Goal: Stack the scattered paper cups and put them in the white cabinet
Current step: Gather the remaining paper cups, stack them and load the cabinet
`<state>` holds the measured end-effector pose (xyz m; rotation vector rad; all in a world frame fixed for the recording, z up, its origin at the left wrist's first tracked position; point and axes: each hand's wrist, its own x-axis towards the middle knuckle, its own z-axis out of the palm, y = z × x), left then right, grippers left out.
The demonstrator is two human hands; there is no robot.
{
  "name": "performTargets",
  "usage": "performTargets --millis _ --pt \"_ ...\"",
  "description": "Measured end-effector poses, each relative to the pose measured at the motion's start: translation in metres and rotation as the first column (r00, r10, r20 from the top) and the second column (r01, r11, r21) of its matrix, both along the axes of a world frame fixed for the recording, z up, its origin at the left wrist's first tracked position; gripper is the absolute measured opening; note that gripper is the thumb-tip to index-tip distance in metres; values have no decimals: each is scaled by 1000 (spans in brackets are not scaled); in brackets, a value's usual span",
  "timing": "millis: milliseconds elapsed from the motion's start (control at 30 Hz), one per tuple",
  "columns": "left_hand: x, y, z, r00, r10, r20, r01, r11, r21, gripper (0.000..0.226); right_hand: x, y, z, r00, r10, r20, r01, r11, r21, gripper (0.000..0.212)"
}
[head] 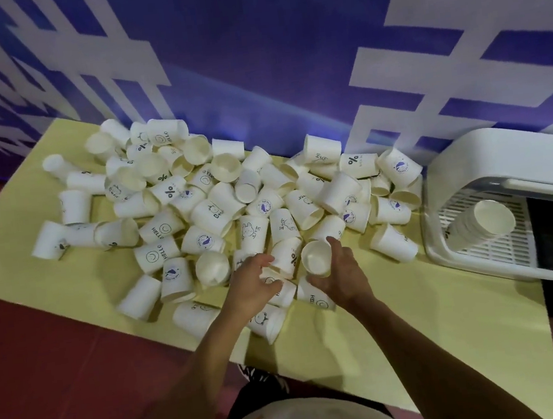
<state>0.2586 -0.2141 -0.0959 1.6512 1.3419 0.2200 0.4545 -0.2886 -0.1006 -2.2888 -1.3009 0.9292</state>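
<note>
I logged right hand (342, 272) gripping plain cup (316, 259) | left hand (254, 286) loose-fingered, touching "%" cup (287, 255) | "HELLO" cup (314, 299) | bare mat (435, 312) beside white cabinet (502, 149)

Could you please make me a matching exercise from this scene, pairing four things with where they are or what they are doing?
1. right hand
2. stack of cups
3. scattered cups
4. white cabinet

a. spread over the yellow mat
b. stands open at the far right
c. grips a single cup, mouth upward
d. lies on its side on the grid rack

Pairs: 1-c, 2-d, 3-a, 4-b.
</note>
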Motion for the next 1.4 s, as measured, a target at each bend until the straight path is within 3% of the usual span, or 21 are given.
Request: performTargets --millis 200,367,733,1200,1400 --pt "-6 0 -4 972 -162 -172 185 974 131 49 -12 4 -7 997 -57 59 58 998 -9 84" --pt "-4 0 -11 895 -313 -318 392 892 224 57 -11 5 -10 993 -95 66 94 995 16 73" --pt "4 -4 -22 794 -364 -487 534 800 272 70 -6 6 5 993 -114 38 106 980 166 70" --pt "12 0 0 833 -368 -414 516 786 341 61 15 3 31 990 -140 -12 137 944 301 73" --pt "37 8 28 901 -274 -336 412 783 466 59 35 -3 51 979 -196 -53 200 888 414 71"
